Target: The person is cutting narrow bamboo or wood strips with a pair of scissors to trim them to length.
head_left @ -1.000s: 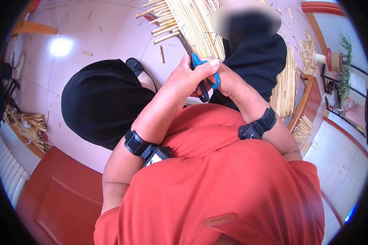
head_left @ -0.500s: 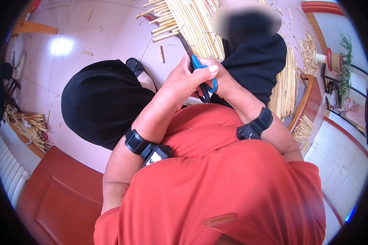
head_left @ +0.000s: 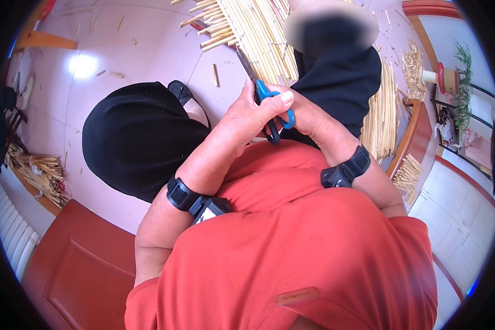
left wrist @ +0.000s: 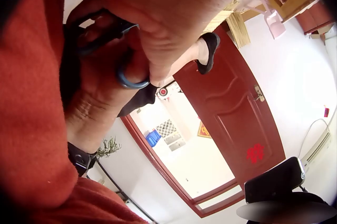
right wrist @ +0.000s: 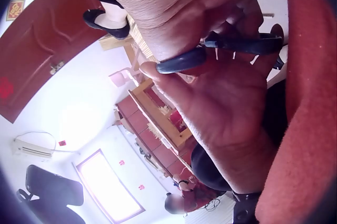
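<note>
Scissors (head_left: 262, 89) with blue and black handles point away from my body, their blades overlapping the edge of a flat sheet of straw-coloured stalks (head_left: 253, 30). My left hand (head_left: 247, 113) grips the handles, its thumb laid across the blue one. From the other side my right hand (head_left: 302, 110) holds the same handles. In the left wrist view a blue handle loop (left wrist: 131, 79) lies against the right hand; in the right wrist view both handle loops sit between the two palms. The fingers underneath are mostly hidden.
Uneven stalk ends (head_left: 214, 25) stick out left of the blades. A short cut piece (head_left: 215, 75) and other scraps lie on the floor. Black-clothed knees (head_left: 143, 137) flank the hands. More bundled stalks (head_left: 41, 170) stand left, with a stalk mat (head_left: 380, 115) on the right.
The stalk end that jutted out nearest the blades is gone from the edge. One more short piece lies on the floor at left. The scissors handles close slightly, then spread apart again.
</note>
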Demonstrator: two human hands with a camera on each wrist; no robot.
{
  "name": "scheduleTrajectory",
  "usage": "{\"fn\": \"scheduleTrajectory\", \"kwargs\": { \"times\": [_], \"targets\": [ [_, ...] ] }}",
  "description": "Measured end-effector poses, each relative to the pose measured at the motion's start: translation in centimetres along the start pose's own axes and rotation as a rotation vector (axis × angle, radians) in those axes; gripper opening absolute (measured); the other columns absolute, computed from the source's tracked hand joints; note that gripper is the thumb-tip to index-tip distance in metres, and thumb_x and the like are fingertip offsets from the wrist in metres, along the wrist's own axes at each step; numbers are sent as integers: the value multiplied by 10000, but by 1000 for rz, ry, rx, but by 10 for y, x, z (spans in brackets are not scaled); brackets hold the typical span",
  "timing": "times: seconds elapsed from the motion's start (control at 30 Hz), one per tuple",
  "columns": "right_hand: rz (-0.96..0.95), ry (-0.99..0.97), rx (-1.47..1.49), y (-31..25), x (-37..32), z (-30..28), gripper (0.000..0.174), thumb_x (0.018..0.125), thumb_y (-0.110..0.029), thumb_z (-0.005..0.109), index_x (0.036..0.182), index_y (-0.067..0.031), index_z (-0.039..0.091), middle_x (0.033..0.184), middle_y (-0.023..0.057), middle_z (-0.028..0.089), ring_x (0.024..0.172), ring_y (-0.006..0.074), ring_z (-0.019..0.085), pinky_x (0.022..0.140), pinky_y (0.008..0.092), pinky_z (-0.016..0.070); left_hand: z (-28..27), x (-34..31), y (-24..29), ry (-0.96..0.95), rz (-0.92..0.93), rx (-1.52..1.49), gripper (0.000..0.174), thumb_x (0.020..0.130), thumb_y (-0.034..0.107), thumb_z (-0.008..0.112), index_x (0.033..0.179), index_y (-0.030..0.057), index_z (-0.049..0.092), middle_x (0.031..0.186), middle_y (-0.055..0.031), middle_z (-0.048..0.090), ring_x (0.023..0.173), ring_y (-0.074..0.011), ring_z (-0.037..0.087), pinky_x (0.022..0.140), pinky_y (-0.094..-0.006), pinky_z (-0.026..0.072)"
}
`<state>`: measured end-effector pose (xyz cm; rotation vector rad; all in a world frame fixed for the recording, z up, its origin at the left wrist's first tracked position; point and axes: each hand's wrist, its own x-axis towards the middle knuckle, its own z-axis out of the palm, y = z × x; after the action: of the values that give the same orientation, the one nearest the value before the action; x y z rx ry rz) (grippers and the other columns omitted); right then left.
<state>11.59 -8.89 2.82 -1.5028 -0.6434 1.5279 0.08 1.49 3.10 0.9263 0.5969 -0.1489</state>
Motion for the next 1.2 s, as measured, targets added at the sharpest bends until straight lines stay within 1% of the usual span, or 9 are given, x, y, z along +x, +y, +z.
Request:
{"fn": "scheduleTrajectory", "kwargs": {
  "times": [0.07, 0.13, 0.3, 0.67, 0.9, 1.0, 1.07, 1.17, 1.2],
  "targets": [
    [9, 21, -33, -1, 2, 1, 182, 888, -252, 557, 933, -76, 570, 742, -7, 565, 596, 74, 542, 499, 225, 443, -1, -1, 3, 5, -29, -4, 824, 746, 488, 740, 1276, 2, 338, 845, -83, 580, 726, -125, 578, 569, -257, 493],
    [44, 38, 28, -2, 5, 1, 181, 862, -224, 571, 921, -54, 581, 730, 15, 590, 597, 93, 562, 493, 236, 443, -3, 1, 4, -10, -29, 96, 899, 747, 655, 651, 1309, 8, 383, 998, -118, 540, 800, -157, 560, 680, -321, 528],
    [78, 75, 116, -1, 13, -1, 176, 835, -201, 580, 896, -37, 603, 708, 35, 619, 597, 112, 588, 477, 246, 433, -8, 7, 7, 6, -13, 120, 869, 751, 653, 638, 1275, -4, 419, 966, -119, 558, 783, -154, 574, 645, -299, 525],
    [-61, 104, 43, 9, 21, 3, 164, 845, -143, 567, 946, -14, 569, 651, 40, 591, 528, 125, 599, 447, 243, 470, -13, 10, 6, 2, -21, 114, 829, 742, 621, 660, 1240, -9, 453, 948, -109, 562, 785, -153, 585, 612, -277, 519],
    [-86, 132, -12, 8, 16, 5, 171, 834, -157, 583, 919, -10, 561, 681, 34, 590, 525, 111, 581, 453, 243, 472, -11, 7, 7, -9, 14, 77, 764, 743, 518, 708, 1228, -12, 445, 960, -103, 547, 763, -144, 581, 577, -264, 522],
    [-70, 115, -7, 9, 14, 7, 192, 831, -175, 589, 924, -10, 558, 692, 34, 589, 545, 107, 579, 460, 241, 472, -11, 5, 4, -22, 8, 86, 762, 747, 498, 715, 1240, -8, 430, 973, -103, 540, 767, -143, 579, 582, -259, 521],
    [24, 115, 155, 8, 9, 11, 195, 851, -226, 577, 927, -49, 544, 690, 12, 567, 537, 78, 556, 465, 194, 452, -9, 3, 3, -35, 15, 97, 773, 749, 500, 715, 1252, -5, 418, 984, -103, 536, 774, -143, 576, 591, -259, 520],
    [75, 59, 142, 6, 4, 6, 218, 873, -244, 567, 961, -48, 535, 723, 21, 575, 530, 86, 555, 469, 209, 465, -5, 0, 0, -42, -7, 81, 826, 741, 529, 724, 1281, 2, 388, 1006, -102, 526, 801, -143, 567, 621, -269, 515],
    [74, 60, 141, 4, 2, 6, 218, 873, -244, 567, 961, -48, 535, 723, 21, 575, 530, 86, 555, 469, 209, 465, -4, 1, -1, -29, -1, 34, 816, 737, 488, 740, 1275, 1, 365, 937, -101, 547, 743, -135, 571, 569, -250, 494]
  ]
}}
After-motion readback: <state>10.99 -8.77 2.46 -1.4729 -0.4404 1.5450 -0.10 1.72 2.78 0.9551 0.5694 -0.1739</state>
